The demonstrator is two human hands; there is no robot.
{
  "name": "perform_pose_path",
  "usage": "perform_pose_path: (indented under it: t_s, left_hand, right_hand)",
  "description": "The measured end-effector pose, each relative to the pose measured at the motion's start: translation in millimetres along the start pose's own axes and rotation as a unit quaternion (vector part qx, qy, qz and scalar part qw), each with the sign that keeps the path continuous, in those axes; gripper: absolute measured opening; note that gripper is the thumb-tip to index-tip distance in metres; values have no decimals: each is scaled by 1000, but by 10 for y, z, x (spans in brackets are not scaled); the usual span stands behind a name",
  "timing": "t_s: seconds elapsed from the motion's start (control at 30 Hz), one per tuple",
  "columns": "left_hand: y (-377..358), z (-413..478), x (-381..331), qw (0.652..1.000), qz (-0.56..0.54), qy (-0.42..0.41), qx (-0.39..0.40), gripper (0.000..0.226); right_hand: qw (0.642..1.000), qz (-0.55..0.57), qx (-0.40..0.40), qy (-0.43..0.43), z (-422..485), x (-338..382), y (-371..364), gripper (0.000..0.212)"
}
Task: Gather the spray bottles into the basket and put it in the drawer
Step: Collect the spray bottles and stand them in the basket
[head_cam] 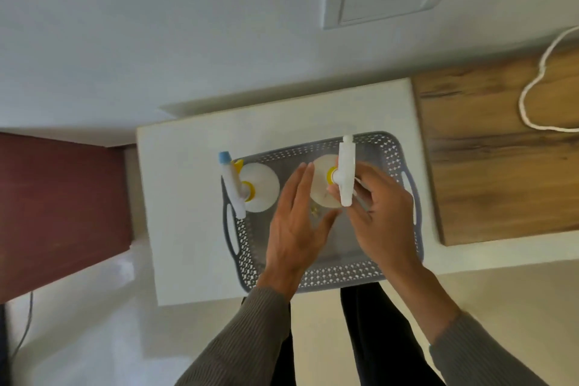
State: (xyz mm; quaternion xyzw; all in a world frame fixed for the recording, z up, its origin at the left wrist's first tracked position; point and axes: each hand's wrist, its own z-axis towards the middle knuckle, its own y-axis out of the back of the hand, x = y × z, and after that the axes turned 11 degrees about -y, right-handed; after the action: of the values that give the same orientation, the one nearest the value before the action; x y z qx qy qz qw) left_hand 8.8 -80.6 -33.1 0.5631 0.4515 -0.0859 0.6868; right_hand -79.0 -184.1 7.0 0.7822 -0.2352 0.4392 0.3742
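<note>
— What is in the grey basket (313, 276)?
— A blue-nozzled bottle (260, 188) at its left end and a second bottle (322, 178) mid-basket, between the hands. The left hand (297, 229) is flat-fingered beside it. The right hand (385, 219) meets its trigger head, grip unclear.
— Room around?
— The white cabinet top (188, 213) lies bare left and behind. A wooden counter (485, 166) with a white cord (529, 97) adjoins on the right.

Grey perforated plastic basket (316, 276); white smooth plastic spray bottles (261, 186); matt white cabinet top (181, 197); grained brown wood countertop (488, 166).

A white cabinet top (188, 229) bears one grey perforated basket (332, 276) near its front edge.
</note>
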Motion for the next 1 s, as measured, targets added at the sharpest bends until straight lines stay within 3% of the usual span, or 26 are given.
perform_pose_path:
  t_s: [0.2,0.77,1.0]
  left_hand:
    - [28,120,177,999,-28,29,2,62]
    - [-128,118,261,999,-13,44,-15,64]
    - [-140,106,271,999,11,38,-22,66]
  right_hand:
    - [999,-48,5,19,-9,-22,-302,29]
    - [995,-95,-10,34,35,-108,-368,32]
    - [996,-78,26,26,52,-122,-309,38]
